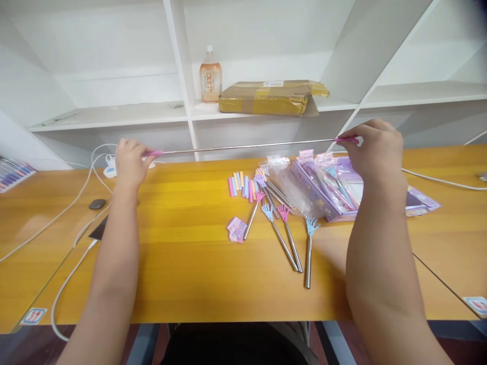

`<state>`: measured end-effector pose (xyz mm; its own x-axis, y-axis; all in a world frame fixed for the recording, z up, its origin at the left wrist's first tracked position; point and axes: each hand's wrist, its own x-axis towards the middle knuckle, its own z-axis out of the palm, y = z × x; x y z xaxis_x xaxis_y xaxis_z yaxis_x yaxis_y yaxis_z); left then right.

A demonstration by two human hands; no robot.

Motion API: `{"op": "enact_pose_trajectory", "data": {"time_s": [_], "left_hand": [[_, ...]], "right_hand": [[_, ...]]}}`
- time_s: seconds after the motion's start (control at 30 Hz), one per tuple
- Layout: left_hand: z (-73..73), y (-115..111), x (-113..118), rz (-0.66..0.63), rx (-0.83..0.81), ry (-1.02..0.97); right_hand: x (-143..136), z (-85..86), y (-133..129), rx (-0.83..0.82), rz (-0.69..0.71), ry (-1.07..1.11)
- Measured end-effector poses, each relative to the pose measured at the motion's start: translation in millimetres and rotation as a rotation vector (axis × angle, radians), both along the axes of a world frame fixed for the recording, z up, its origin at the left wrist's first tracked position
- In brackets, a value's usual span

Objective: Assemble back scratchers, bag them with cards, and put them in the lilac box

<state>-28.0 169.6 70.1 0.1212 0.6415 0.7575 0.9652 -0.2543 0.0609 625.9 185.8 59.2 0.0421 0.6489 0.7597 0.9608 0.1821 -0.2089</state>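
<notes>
A telescopic back scratcher (pixel 243 146), drawn out long and thin, is stretched level between my hands above the table. My left hand (pixel 131 157) pinches its pink grip end. At the other end, my right hand (pixel 375 144) has its fingers closed on the pink head. Below lie several short back scratchers with metal rods, among them a blue one (pixel 310 248), a pink one (pixel 289 235) and another blue one (pixel 279 235). Loose coloured grips (pixel 243 186) lie in a cluster. Beside them is a small pile of purple cards (pixel 236 229).
Clear plastic bags (pixel 292 190) and an open purple box (pixel 420 200) with packed scratchers lie at right. White cables (pixel 85 187) cross the table's left side, near a dark phone (pixel 99 229). A bottle (pixel 210 76) and a taped carton (pixel 266 98) stand on the shelf behind.
</notes>
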Motion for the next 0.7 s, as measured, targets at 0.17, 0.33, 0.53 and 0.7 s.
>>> {"op": "enact_pose_trajectory", "data": {"time_s": [0.17, 0.33, 0.53, 0.7], "left_hand": [[-1.8, -2.5, -3.7, 0.004, 0.008, 0.025], [-6.4, -2.5, -1.5, 0.004, -0.038, 0.038], [-3.7, -4.6, -5.9, 0.022, -0.043, 0.073], [5.3, -12.0, 3.3, 0.002, -0.05, 0.109]], "right_hand": [[-13.2, 4.9, -4.8, -0.073, -0.001, -0.028], [-21.4, 4.8, -5.7, -0.089, -0.001, -0.044], [-22.4, 3.4, -4.0, -0.098, 0.001, -0.065], [-31.4, 4.7, -6.6, -0.087, 0.004, -0.078]]}}
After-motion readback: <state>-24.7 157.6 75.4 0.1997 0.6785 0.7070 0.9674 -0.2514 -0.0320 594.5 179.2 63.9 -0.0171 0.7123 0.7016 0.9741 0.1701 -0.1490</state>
